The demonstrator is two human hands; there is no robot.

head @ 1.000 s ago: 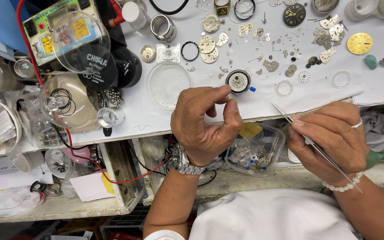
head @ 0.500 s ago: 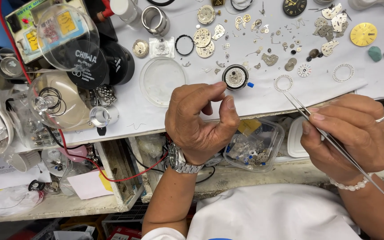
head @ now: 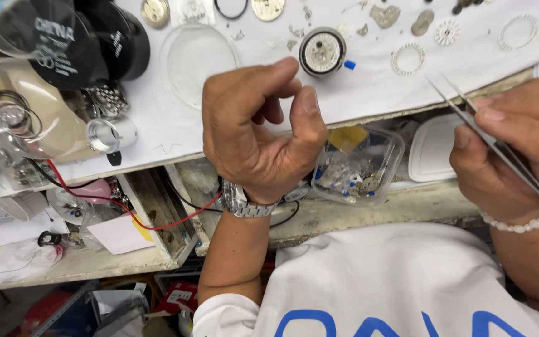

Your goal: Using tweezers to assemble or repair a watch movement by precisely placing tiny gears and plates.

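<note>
Cluttered repair counter (head: 369, 93) w/ a white sheet over the top, small metal bits scattered across it; open drawer space below the front edge. Person in a white shirt (head: 394, 287) sits close, seen from above.

Left hand (head: 260, 134) hovers over the counter edge, wrist w/ a metal watch (head: 244, 203). Its fingers curl in toward the thumb, loosely pinched; can't tell if anything tiny sits between them (nothing visible). Right hand (head: 513, 150), bead bracelet on the wrist, has thumb and fingers closed round slim metal tweezers (head: 494, 140); tips point up-left, just over the counter edge, slightly parted, gripping nothing I can see.

Clear round dish (head: 198, 62) lies on the sheet, up-left of the left hand. Clear plastic box (head: 360, 165) of small parts sits below the counter edge, between the two hands, just beside the left. Round watch movement in a holder (head: 322, 51) rests on the sheet just above the left fingertips, apart from them. Toothed white ring (head: 410, 59) lies right of it.
</note>
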